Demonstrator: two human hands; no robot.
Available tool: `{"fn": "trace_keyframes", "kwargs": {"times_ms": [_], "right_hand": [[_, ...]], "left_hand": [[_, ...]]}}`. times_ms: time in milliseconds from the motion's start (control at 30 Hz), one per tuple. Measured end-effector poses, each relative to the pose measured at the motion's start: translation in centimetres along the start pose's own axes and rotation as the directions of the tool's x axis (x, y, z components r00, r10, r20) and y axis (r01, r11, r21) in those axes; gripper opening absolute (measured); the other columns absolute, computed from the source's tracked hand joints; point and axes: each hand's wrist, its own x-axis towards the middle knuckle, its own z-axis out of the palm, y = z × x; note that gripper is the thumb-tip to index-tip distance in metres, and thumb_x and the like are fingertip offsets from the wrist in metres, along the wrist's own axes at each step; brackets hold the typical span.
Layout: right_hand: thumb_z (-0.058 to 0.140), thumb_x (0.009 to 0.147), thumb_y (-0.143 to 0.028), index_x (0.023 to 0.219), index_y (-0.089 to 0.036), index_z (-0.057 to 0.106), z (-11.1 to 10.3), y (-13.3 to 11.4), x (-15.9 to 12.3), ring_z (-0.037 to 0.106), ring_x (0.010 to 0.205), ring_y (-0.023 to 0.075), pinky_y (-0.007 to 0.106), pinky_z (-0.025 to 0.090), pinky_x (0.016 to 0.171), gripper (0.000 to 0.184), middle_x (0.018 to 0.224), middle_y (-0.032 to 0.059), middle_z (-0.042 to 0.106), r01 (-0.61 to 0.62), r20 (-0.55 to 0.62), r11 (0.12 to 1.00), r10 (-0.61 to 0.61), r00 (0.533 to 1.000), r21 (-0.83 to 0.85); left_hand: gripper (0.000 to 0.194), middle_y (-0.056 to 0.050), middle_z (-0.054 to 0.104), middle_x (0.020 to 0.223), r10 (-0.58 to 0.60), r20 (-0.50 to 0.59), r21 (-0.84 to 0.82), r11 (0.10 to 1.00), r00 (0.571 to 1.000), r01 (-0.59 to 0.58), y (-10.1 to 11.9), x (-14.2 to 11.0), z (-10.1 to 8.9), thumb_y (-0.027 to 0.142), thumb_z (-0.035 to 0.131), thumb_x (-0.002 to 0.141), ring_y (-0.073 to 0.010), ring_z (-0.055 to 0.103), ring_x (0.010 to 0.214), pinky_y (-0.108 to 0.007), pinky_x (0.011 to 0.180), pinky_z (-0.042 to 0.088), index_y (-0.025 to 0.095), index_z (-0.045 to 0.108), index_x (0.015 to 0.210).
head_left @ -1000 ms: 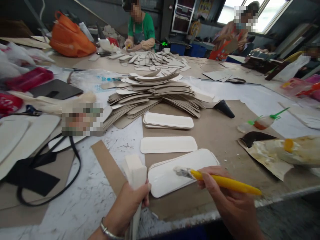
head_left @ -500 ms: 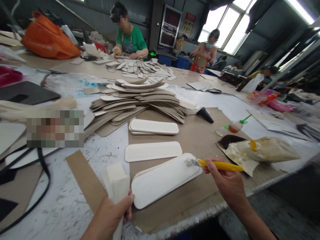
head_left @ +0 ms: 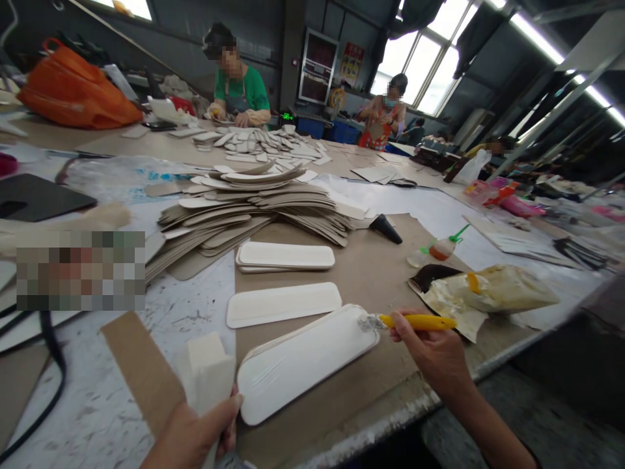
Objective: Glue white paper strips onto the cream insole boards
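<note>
My right hand is closed on a yellow-handled brush whose grey bristles touch the right end of a long white rounded panel lying on brown paper. My left hand grips a folded cream piece standing upright just left of that panel. A second white panel lies behind it, and a small stack of the same panels lies farther back.
A big heap of grey-brown cut pieces fills the table's middle. A glue-smeared bag, a green-capped squeeze bottle and a black nozzle lie at right. Other people work at the far side. The table edge runs close in front.
The brush has slid from the panel's middle to its right end. The view has swung up and to the right, and my left hand with the cream piece has dropped lower in frame.
</note>
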Motion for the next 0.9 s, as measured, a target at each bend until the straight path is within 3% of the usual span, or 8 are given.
{"fn": "trace_keyframes", "kwargs": {"times_ms": [233,333,433,533,633,700,767,900], "right_hand": [[0.062,0.081,-0.051,0.081,-0.02,0.066,3.2,-3.9,-2.8,0.065,0.057,0.0214,0.028,0.055,0.055,0.031,0.058,0.0025,0.066,-0.14,0.121,0.971,0.118,0.986,0.195],[0.058,0.083,-0.053,0.077,-0.022,0.068,3.8,-4.9,-2.8,0.066,0.066,0.0212,0.027,0.054,0.061,0.033,0.068,0.0032,0.067,-0.057,0.105,0.977,0.036,0.994,0.204],[0.056,0.085,-0.053,0.079,-0.022,0.069,4.2,-5.9,-2.2,0.065,0.085,0.0236,0.026,0.054,0.069,0.034,0.085,0.0062,0.068,0.03,0.196,0.952,-0.093,0.976,0.304],[0.052,0.087,-0.053,0.076,-0.02,0.066,5.2,-8.1,-2.5,0.064,0.077,0.0221,0.027,0.054,0.066,0.038,0.081,0.0077,0.066,-0.066,0.404,0.891,-0.137,0.904,0.449],[0.052,0.086,-0.056,0.077,-0.019,0.063,7.0,-10.9,-4.0,0.055,0.055,0.0153,0.024,0.05,0.053,0.039,0.063,0.0016,0.057,-0.246,0.652,0.856,-0.131,0.747,0.454],[0.061,0.078,-0.057,0.078,-0.019,0.062,8.5,-12.1,-5.2,0.049,0.051,0.0127,0.022,0.046,0.049,0.039,0.058,-0.0019,0.053,-0.347,0.742,0.812,-0.149,0.654,0.469],[0.07,0.07,-0.055,0.07,-0.018,0.058,9.8,-12.4,-6.2,0.045,0.048,0.0105,0.02,0.041,0.046,0.039,0.054,-0.0044,0.049,-0.437,0.764,0.745,-0.147,0.629,0.504],[0.069,0.071,-0.048,0.062,-0.018,0.054,10.1,-11.8,-7.3,0.042,0.049,0.0097,0.019,0.037,0.047,0.035,0.052,-0.0051,0.047,-0.441,0.721,0.723,-0.115,0.683,0.533]], "left_hand": [[0.03,0.001,0.05,0.039,0.021,0.059,-0.024,1.0,0.998,-0.02,0.3,-0.6,0.1,0.044,0.064,0.062,-0.012,0.043,0.041,-0.023,0.047,0.034,0.016,0.055,0.054],[0.03,0.001,0.052,0.043,0.041,-0.009,-0.049,0.998,0.999,-0.041,0.4,-0.7,-0.4,0.042,0.066,0.06,-0.0121,0.044,0.041,-0.023,0.046,0.034,0.014,0.059,0.061],[0.031,0.002,0.05,0.044,0.069,-0.094,-0.093,0.993,0.993,-0.077,0.7,-1.5,-1.1,0.044,0.064,0.062,-0.011,0.043,0.042,-0.023,0.047,0.033,0.014,0.057,0.067],[0.03,0.004,0.046,0.042,0.1,-0.062,-0.156,0.982,0.993,-0.109,1.3,-3.4,-1.3,0.044,0.064,0.062,-0.0096,0.039,0.041,-0.022,0.046,0.03,0.016,0.053,0.067],[0.029,0.003,0.046,0.043,0.136,0.07,-0.204,0.972,0.988,-0.119,2.0,-5.4,-0.8,0.041,0.065,0.06,-0.0092,0.038,0.041,-0.022,0.045,0.029,0.015,0.055,0.068],[0.028,0.003,0.047,0.043,0.155,0.148,-0.209,0.97,0.977,-0.122,2.3,-6.2,-0.4,0.04,0.064,0.062,-0.009,0.038,0.04,-0.021,0.043,0.029,0.015,0.058,0.072],[0.028,0.002,0.047,0.043,0.17,0.205,-0.189,0.973,0.964,-0.131,2.4,-6.7,0.0,0.041,0.063,0.065,-0.0088,0.038,0.039,-0.021,0.041,0.03,0.014,0.059,0.071],[0.032,-0.002,0.053,0.047,0.187,0.279,-0.227,0.966,0.942,-0.124,2.4,-7.1,0.3,0.043,0.065,0.067,-0.0096,0.047,0.042,-0.02,0.043,0.034,0.012,0.06,0.065]]}}
